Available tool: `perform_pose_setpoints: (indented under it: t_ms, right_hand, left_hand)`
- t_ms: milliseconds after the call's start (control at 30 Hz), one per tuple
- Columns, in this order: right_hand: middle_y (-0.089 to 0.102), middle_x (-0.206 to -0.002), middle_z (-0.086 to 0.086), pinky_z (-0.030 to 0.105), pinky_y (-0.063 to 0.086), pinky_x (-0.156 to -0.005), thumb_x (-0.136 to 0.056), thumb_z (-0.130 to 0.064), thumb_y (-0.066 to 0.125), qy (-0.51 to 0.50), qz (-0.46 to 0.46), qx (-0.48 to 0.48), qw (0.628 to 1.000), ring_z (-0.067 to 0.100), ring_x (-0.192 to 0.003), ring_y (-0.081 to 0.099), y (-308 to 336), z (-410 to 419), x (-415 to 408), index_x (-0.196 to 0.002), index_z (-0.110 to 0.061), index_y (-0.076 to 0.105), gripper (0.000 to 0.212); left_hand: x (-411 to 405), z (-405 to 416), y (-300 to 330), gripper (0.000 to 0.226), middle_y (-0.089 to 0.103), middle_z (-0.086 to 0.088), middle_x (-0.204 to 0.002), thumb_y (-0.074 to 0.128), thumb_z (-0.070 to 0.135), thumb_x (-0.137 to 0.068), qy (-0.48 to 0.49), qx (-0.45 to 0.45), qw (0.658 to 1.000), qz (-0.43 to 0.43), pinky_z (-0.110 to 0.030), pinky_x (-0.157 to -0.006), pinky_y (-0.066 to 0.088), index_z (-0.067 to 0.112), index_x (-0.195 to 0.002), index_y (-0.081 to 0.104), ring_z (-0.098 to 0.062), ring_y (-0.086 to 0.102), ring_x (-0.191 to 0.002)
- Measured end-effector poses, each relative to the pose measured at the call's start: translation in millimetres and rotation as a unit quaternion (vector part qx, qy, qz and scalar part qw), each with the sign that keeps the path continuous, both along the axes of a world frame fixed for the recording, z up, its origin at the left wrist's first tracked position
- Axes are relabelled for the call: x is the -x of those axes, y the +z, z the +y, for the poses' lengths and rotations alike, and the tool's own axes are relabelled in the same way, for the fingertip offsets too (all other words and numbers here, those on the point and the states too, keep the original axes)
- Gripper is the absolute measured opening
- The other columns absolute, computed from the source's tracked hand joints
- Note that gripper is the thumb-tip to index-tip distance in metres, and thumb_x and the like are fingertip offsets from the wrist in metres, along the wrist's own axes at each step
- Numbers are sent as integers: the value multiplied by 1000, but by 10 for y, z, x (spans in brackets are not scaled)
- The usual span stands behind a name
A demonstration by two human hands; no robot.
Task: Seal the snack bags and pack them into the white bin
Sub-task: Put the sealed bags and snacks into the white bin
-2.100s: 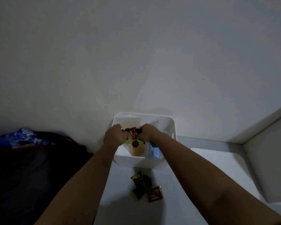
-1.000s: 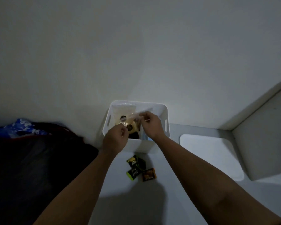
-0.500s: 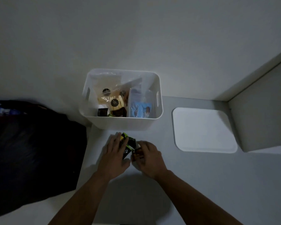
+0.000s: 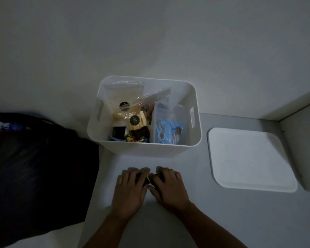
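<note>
Low in the frame's centre, the left hand (image 4: pixel 130 189) and right hand (image 4: pixel 168 187) lay side by side on the table (image 4: pixel 195 221), their fingers curled over small dark snack packets (image 4: pixel 148 180) with a green edge showing between them; each grip seemed closed on the packets, though they were mostly hidden. They looked light, thin, crinkly and probably slippery, best gathered by their edges. The white bin (image 4: pixel 147 150) stood just above, already holding clear bags of biscuits (image 4: pixel 132 111) and a blue-labelled bag (image 4: pixel 169 131).

L hand (image 4: pixel 131 189) – palm down, fingers curled | R hand (image 4: pixel 168 188) – same
</note>
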State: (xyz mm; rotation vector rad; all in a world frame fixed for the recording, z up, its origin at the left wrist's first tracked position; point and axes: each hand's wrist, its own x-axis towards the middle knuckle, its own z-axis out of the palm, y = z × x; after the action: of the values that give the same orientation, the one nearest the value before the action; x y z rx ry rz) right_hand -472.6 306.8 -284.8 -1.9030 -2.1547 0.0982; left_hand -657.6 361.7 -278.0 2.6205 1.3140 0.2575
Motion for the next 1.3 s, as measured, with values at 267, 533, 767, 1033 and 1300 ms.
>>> perform_pose_setpoints:
  t_ms: [267,533,767,1033,1300]
  right_hand:
    - [65,-125,6,29,54,-49,-94,-46,58,-39,44,97,993,22,-68,71,180,33,-14,-130,-27,59,41]
    - [50,-88,-10,21,40,-58,-92,-59,47,-110,173,161,965,15,-75,61,1045,-338,10,-103,-24,62,41]
    - [59,-73,-8,30,51,-59,-95,-52,57,-137,247,13,959,9,-63,59,2320,488,-11,-78,-30,53,28]
    - [73,-103,4,29,51,-80,-92,-50,64,-177,310,52,933,20,-94,69,2991,1513,78,-120,-18,66,42]
    - [74,-100,-2,34,57,-81,-91,-36,61,-271,268,14,925,20,-92,69,2606,953,-759,-98,-24,69,16]
  left_hand:
    - [20,-81,173,33,55,3,-116,59,33,-91,34,81,995,-37,-30,-79,53,24,-124,63,-17,61,-97]
    - [-96,-530,1004,33,57,4,-122,71,11,-86,211,231,925,-215,-19,-95,44,19,-118,68,-16,61,-113]
    - [-336,285,2418,39,59,-7,-121,67,10,-87,223,148,904,-335,-15,-92,36,16,-126,68,-22,59,-113]
    - [-394,1284,2927,64,49,-15,-144,58,42,-86,259,200,923,-204,-42,-97,51,27,-147,47,-35,58,-121]
    - [-973,775,2693,17,65,-1,-112,62,23,-94,172,105,932,-301,-36,-92,50,20,-110,69,-17,61,-98]
